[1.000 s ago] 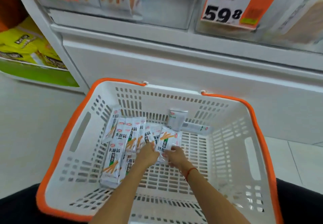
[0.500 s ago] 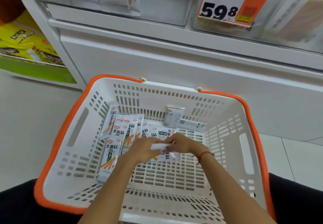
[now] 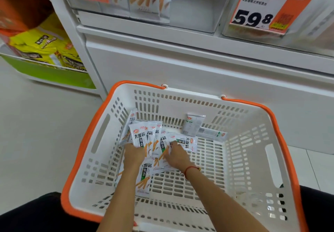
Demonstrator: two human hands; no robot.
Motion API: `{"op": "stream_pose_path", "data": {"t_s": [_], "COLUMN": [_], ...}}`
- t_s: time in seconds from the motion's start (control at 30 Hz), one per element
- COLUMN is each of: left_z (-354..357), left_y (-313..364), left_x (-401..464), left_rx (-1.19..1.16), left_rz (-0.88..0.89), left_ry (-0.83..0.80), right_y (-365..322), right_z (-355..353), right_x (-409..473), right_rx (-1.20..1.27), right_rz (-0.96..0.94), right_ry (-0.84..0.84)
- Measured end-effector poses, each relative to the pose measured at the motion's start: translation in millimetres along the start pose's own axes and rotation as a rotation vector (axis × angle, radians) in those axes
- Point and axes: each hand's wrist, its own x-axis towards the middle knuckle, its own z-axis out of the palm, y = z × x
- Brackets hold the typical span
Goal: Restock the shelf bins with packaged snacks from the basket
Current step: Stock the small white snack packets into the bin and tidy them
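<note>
Down low by the white shelf unit (image 3: 180,65), clear shelf bin (image 3: 191,9) up top holding only a few packets. The white basket (image 3: 249,123) with its orange rim sits below. Both hands are in the pile of white snack packets (image 3: 144,139) on the basket floor: left hand (image 3: 134,154) clutching a fan of packets, right hand (image 3: 177,155) curled over more. 2 strays (image 3: 202,128) lie apart at the back wall. Gathering step, I'd say; next, square up the bunch and lift it to that bin.

Head camera, looking steeply down into basket (image 3: 253,116) (close).
</note>
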Motion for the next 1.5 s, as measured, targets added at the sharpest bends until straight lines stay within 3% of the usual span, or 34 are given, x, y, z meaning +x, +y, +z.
{"op": "stream_pose_path", "data": {"t_s": [0.13, 0.37, 0.43, 0.5, 0.57, 0.63, 0.73, 0.8, 0.93, 1.03, 1.1, 1.3, 1.4, 1.5], "left_z": [5.5, 13.5, 18.4, 20.6, 25.4, 24.9, 25.1, 25.2, 21.2, 18.0, 16.1, 9.7, 10.7, 13.4], "left_y": [-0.2, 7.5, 8.3, 16.1, 15.6, 19.9, 25.1, 23.0, 6.4, 4.4, 9.1, 19.0, 19.2, 18.3], "left_x": [-0.2, 9.1, 11.7, -1.3, -3.9, -9.2, -10.0, -7.7, -0.6, 2.6, 2.3, 4.5, 6.2, 5.1], "left_rx": [-0.084, -0.063, -0.088, -0.156, -0.286, -0.401, -0.303, -0.206, -0.067, -0.120, -0.211, -0.518, -0.484, -0.391], "left_rz": [-0.014, -0.149, -0.186, -0.205, -0.204, -0.232, -0.247, -0.191, -0.006, 0.113, 0.081, -0.190, -0.187, -0.142], "left_ry": [-0.029, -0.094, -0.130, -0.198, -0.309, -0.358, -0.274, -0.207, -0.048, 0.030, 0.014, -0.134, -0.123, -0.105], "right_y": [3.4, 39.4, 36.3, 21.4, -1.3, -16.4, -25.2, -28.8, -21.4, 5.2, 13.1, 11.1, 10.9, 12.0], "right_z": [12.8, -48.0, -55.4, -50.7, -39.0, -23.9, -13.6, -11.7, -17.1, -16.8, -9.8, -3.6, -24.8, -54.5], "right_x": [10.3, -11.0, -21.0, -28.2, -33.3, -35.3, -39.4, -40.5, -29.2, -13.4, -6.7, -6.3, -11.3, -18.3], "right_rx": [0.045, 0.668, 0.958, 1.091, 0.992, 0.713, 0.227, 0.125, 0.300, 0.102, 0.076, 0.381, 0.658, 0.732], "right_rz": [0.032, 0.212, 0.282, 0.244, 0.161, 0.032, -0.138, -0.199, -0.069, 0.091, 0.146, 0.175, 0.245, 0.208], "right_ry": [0.040, -0.002, -0.092, -0.165, -0.111, 0.063, 0.216, 0.216, 0.276, 0.076, -0.028, 0.073, 0.038, 0.009]}}
